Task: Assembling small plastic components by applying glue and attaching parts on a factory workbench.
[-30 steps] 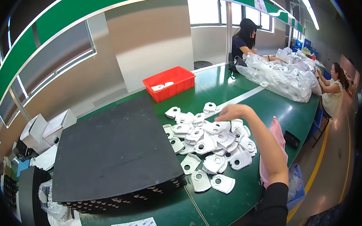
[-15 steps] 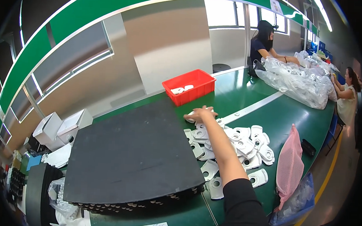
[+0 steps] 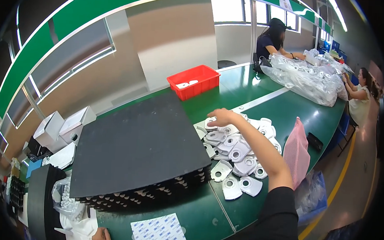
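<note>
White, blue-patterned sheet (image 3: 159,231) lies toward the green tabletop's (image 3: 196,214) near edge, beside the curled left hand (image 3: 102,236). Beyond, the right hand (image 3: 221,117) bends over piled white plastic holed plates (image 3: 243,148); both grips are unclear. Red plastic bin (image 3: 197,89): far edge.

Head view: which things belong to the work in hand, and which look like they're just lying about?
Likely in use: white plastic parts; right hand, over their far edge; possibly red bin, white pieces inside.
Likely lying about: pink mesh cloth; small black object; white boxes; black stack, untouched, role unclear.
</note>
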